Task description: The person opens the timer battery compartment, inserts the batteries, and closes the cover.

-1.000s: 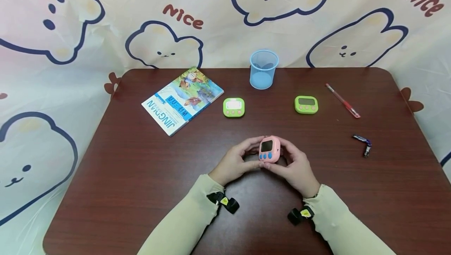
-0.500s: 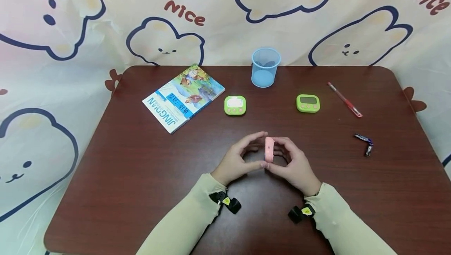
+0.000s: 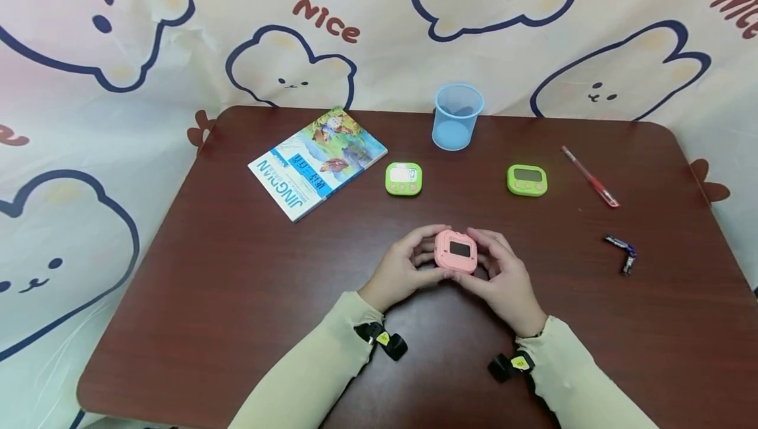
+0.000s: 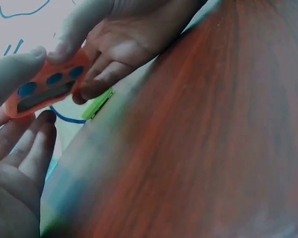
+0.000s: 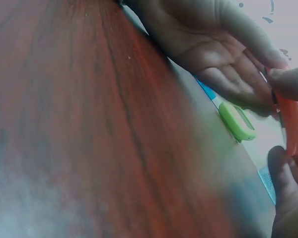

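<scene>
A small pink digital timer (image 3: 455, 251) is held up between both hands, above the middle of the table. My left hand (image 3: 405, 264) grips its left side, thumb at the near edge and fingers at the far edge. Likewise, my right hand (image 3: 503, 277) pinches its right side. In the head view the back faces up, showing a dark rectangle; I cannot tell whether that is an open recess. The left wrist view shows the front of the timer (image 4: 52, 84), with blue buttons and a display. Only the edge of the timer (image 5: 292, 121) appears in the right wrist view.
Two green timers (image 3: 404, 179) (image 3: 527, 180) lie beyond the hands. Farther back are a book (image 3: 318, 164) and a blue cup (image 3: 457, 117). A red pen (image 3: 590, 177) and two small batteries (image 3: 622, 252) lie on the right of the brown table (image 3: 237, 337).
Between the hands, the pink timer has turned over: its screen and buttons faced the head view, then its edge, now its back. Both hands stay in nearly the same place.
</scene>
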### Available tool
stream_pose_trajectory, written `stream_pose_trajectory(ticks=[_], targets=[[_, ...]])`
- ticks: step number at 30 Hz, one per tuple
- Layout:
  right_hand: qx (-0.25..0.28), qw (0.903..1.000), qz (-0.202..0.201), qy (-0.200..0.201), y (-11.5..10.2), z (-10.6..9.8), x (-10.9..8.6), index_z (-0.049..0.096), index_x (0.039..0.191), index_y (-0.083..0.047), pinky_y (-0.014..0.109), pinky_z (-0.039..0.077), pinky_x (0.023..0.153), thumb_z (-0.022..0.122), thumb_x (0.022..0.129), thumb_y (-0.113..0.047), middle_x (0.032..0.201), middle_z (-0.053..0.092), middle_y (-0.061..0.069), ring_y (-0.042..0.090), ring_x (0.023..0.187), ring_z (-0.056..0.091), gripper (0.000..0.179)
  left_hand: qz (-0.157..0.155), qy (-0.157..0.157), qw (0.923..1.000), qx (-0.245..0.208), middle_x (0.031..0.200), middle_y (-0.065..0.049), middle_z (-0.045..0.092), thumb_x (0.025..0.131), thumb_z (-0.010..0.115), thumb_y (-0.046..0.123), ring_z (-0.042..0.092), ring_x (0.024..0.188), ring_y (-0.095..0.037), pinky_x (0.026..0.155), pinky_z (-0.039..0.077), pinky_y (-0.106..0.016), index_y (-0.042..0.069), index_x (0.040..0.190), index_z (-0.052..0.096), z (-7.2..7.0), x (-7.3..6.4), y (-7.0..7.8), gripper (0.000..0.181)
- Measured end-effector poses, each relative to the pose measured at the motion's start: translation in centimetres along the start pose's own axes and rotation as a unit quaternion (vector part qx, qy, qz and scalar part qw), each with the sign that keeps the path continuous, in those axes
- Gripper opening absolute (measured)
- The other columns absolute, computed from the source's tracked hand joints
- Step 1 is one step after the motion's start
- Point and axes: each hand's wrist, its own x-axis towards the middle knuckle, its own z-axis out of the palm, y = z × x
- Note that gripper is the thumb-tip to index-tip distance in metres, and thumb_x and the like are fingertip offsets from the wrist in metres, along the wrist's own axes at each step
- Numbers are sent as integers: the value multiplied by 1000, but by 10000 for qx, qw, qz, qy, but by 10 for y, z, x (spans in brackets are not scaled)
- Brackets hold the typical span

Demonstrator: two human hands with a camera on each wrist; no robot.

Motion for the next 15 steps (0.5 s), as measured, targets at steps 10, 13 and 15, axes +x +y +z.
stream_pose_trajectory(ticks=[10,13,15], targets=[[494,9985,96,199,-1,1,0,45,144,8,22,53,94,75,79,18,135,57,25,20,113,62,73,-273,47,9921,-1226,152,-21,42,85,69,-18,62,114,-29,92,56,-29,2,147,43,-2,1,1,71],[441,9986,74,296,1,0,-1,45,144,8,22,53,93,75,79,18,132,59,22,15,111,63,73,-399,-1,9930,-1109,149,-18,46,87,69,-16,63,111,-26,91,56,-31,4,148,41,-2,2,0,70],[444,9985,102,315,2,0,-1,45,145,8,22,53,93,75,79,19,132,59,21,13,110,62,73,-460,5,9939,-1001,145,-17,49,87,69,-14,64,107,-22,90,57,-31,5,148,40,-1,2,0,70]])
